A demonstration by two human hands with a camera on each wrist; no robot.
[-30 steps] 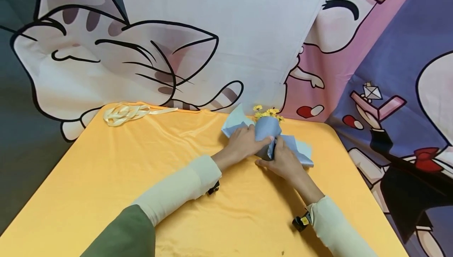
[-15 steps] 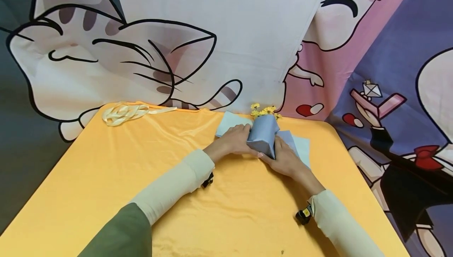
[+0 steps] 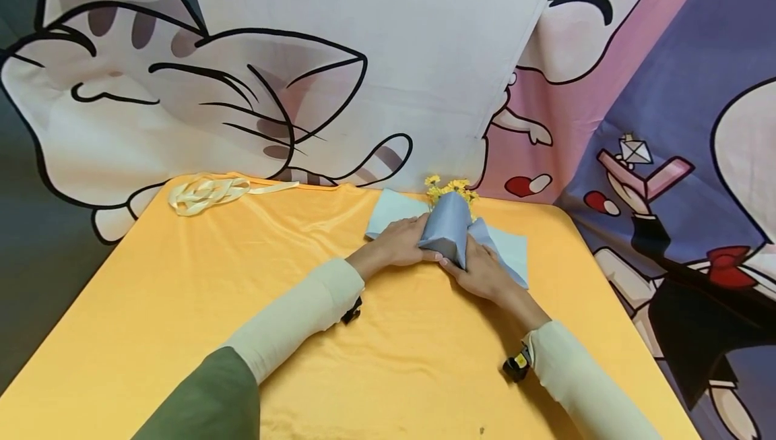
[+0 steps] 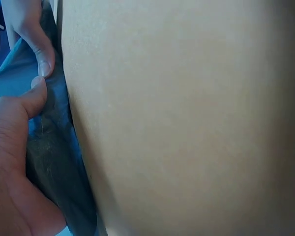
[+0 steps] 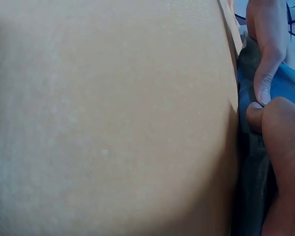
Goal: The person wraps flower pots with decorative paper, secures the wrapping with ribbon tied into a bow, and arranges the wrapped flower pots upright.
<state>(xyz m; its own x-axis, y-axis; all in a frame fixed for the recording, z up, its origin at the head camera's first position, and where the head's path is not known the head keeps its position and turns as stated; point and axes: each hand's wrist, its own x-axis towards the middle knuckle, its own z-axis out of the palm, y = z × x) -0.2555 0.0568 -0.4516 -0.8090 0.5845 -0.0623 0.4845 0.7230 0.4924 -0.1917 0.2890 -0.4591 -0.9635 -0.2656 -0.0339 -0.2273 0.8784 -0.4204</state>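
1. left hand (image 3: 400,241): i note its thumb, laid across the blue wrap (image 3: 446,221) a second ago, now sits low at the near edge; fingers hold the wrap's left side.
2. the blue wrap lies toward the far side of the desk (image 3: 339,372), between both hands, front now rolled smoother; a paler sheet (image 3: 388,211) flares at either side, and yellow flowers (image 3: 456,186) show past its far end.
3. right hand (image 3: 483,273): fingers hold the right side; thumb tips meet. i judge the wrap to be held gathered at its base.
4. desk surface: yellow, fabric-covered; pale ribbon (image 3: 209,195) lies loosely looped at the far left.
5. room: printed backdrop (image 3: 424,56), cat at left, cartoon figures at right.
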